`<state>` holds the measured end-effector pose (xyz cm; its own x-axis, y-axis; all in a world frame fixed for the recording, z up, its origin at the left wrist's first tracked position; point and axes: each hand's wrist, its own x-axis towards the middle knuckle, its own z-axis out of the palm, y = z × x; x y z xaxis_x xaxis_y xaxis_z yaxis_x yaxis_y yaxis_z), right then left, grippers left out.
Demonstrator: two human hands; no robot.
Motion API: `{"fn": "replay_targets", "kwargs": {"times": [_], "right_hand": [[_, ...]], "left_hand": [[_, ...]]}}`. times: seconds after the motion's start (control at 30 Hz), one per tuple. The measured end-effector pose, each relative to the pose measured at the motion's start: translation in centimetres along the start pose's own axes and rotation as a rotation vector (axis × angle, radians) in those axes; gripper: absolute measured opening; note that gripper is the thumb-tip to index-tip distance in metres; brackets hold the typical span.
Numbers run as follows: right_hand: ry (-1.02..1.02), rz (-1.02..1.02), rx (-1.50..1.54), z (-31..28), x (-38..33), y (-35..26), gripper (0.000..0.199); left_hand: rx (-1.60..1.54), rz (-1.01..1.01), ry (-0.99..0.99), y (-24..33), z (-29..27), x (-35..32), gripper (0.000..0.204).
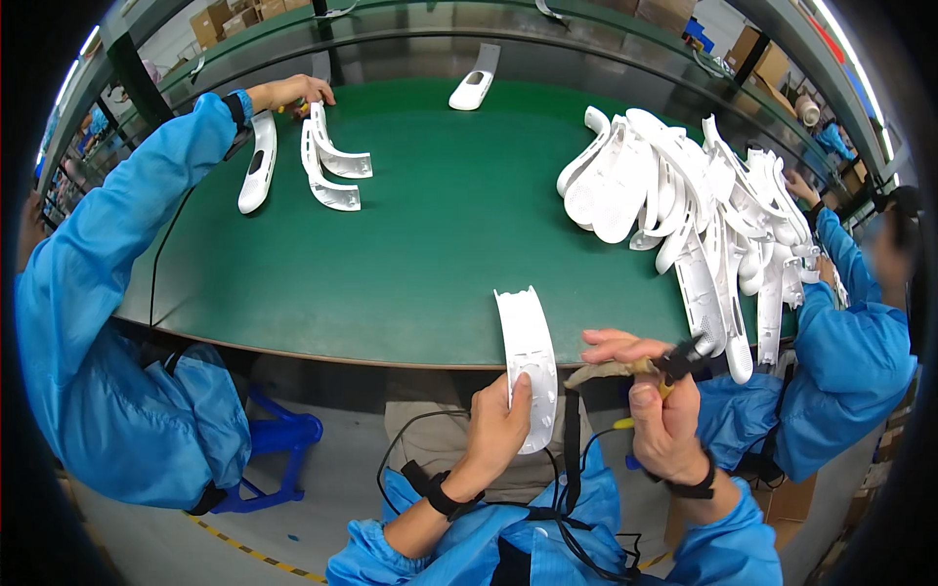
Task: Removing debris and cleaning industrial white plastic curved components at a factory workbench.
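My left hand [495, 427] grips a white curved plastic shell [528, 337] by its lower end, thumb on its inner face. The shell stands nearly upright in front of the table's near edge, its hollow side toward me. To the right of it, my right hand [666, 420] is closed around a pair of pliers [674, 364] with a dark head and yellowish handles. The dark head points away to the upper right, apart from the shell. A beige piece, tool grip or finger cover, shows by my fingers; I cannot tell which.
A heap of white shells [674, 186] covers the right of the green table [430, 234]. Another white shell [473, 91] lies at the far edge. At left, a co-worker's hand [293, 93] is by several shells. Another co-worker [840, 332] sits at right. A blue stool [283, 439] stands lower left.
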<state>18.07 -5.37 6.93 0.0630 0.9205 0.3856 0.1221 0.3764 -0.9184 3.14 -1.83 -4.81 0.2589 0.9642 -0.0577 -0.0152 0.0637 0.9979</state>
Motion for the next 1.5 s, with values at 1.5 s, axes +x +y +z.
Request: {"fn": "replay_targets", "kwargs": {"times": [1.5], "right_hand": [[-0.149, -0.428, -0.475, 2.2, -1.7, 2.8, 0.038]], "left_hand": [[0.06, 0.035, 0.008, -1.2, -1.3, 1.1, 0.025]]}}
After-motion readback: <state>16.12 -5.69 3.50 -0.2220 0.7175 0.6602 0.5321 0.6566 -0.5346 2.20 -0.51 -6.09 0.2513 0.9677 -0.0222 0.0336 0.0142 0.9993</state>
